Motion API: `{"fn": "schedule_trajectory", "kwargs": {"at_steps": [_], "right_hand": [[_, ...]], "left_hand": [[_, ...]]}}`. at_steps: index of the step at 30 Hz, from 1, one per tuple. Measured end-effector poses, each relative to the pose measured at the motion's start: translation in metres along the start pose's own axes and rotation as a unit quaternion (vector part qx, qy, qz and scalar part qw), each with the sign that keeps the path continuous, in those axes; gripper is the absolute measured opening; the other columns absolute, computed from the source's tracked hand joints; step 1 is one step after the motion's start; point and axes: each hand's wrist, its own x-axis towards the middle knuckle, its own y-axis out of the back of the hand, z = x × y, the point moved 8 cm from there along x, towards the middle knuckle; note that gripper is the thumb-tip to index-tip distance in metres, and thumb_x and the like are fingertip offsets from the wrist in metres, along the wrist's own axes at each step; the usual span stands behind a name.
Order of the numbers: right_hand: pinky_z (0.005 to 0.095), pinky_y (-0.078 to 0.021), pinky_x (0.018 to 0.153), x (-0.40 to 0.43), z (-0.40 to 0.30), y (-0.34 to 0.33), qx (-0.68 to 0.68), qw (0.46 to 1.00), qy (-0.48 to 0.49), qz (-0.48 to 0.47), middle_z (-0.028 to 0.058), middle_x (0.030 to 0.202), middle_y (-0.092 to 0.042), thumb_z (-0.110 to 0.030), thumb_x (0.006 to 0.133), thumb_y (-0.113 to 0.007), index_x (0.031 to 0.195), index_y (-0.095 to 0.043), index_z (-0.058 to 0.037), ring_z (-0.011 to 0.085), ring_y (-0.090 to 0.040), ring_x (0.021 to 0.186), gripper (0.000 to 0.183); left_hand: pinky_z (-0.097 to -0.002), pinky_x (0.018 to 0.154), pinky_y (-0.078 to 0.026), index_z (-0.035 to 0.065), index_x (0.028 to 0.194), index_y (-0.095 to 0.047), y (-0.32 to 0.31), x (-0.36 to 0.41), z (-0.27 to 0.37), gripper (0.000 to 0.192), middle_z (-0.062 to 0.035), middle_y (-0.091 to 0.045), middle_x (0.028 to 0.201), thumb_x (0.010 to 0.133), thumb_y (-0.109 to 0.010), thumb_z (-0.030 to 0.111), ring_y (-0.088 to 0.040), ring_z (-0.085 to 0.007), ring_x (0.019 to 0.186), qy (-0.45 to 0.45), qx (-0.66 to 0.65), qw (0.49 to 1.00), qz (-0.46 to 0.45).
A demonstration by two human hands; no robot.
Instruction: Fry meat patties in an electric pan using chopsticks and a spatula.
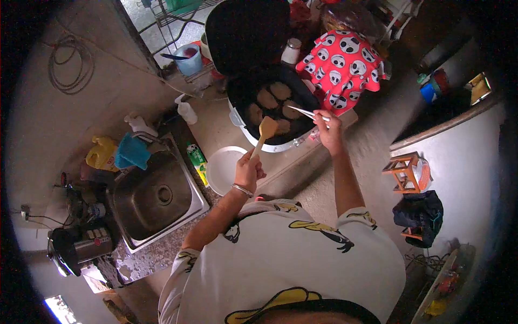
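Observation:
Several flat round patties (267, 99) lie on the dark plate of an electric griddle (299, 87), whose black lid (251, 36) stands raised behind. My left hand (247, 172) grips a pale yellow spatula (267, 128) by its handle, the blade over the griddle's near left part, beside a patty. Thin white chopsticks or tongs (309, 113), which of the two I cannot tell, are in my right hand (331, 131), at the griddle's right side, their tips over the right-hand patty. A round white plate (220, 172) rests on the counter beside my left hand.
A steel sink (151, 202) is at the left, with a green and yellow packet (197, 162) beside its edge. A white bottle (187, 112) stands left of the griddle. Right of it are a lidded jar (291, 52) and a red patterned cloth (344, 69). A blue cup (189, 64) stands behind.

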Motion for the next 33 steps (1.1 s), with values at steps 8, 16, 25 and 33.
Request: {"fn": "schedule_trajectory", "kwargs": {"at_steps": [8,16,25,33], "right_hand": [[0.0333,-0.0452,0.056,0.005,0.004,-0.014,-0.116,0.989,0.091,-0.032,0.0143,0.072,-0.060,-0.014,0.079,-0.055,0.085,-0.058,-0.0029,0.0273,-0.060,0.066,0.013],[0.0336,-0.0459,0.057,0.017,-0.004,-0.001,-0.118,0.993,0.027,0.013,0.0147,0.074,-0.060,-0.015,0.078,-0.056,0.085,-0.059,-0.0046,0.0284,-0.060,0.067,0.014],[0.0347,-0.0447,0.061,0.009,0.002,-0.001,-0.204,0.977,-0.022,-0.054,0.0162,0.075,-0.059,-0.017,0.079,-0.054,0.086,-0.059,-0.0030,0.0302,-0.059,0.072,0.016],[0.0333,-0.0455,0.052,0.012,-0.026,0.007,-0.167,0.985,-0.022,-0.027,0.0138,0.064,-0.059,-0.020,0.079,-0.054,0.080,-0.059,-0.0012,0.0254,-0.060,0.057,0.019]], "left_hand": [[-0.0257,0.043,-0.039,-0.0012,0.120,-0.038,-0.001,0.000,-0.004,0.042,0.0019,-0.036,0.056,0.080,-0.045,0.011,-0.035,-0.0085,0.041,0.003,-0.005,1.000,-0.010],[-0.0253,0.042,-0.038,-0.0018,0.121,-0.037,0.001,0.002,0.000,0.043,0.0016,-0.037,0.057,0.080,-0.044,0.010,-0.035,-0.0085,0.040,-0.010,0.014,1.000,-0.019],[-0.0265,0.043,-0.038,-0.0051,0.113,-0.042,0.003,0.003,0.001,0.037,0.0016,-0.034,0.052,0.080,-0.044,0.012,-0.035,-0.0089,0.040,-0.020,0.016,1.000,-0.005],[-0.0267,0.044,-0.037,-0.0033,0.114,-0.042,0.002,0.003,0.000,0.037,0.0023,-0.034,0.054,0.081,-0.044,0.013,-0.035,-0.0087,0.042,-0.010,0.015,1.000,-0.008]]}}
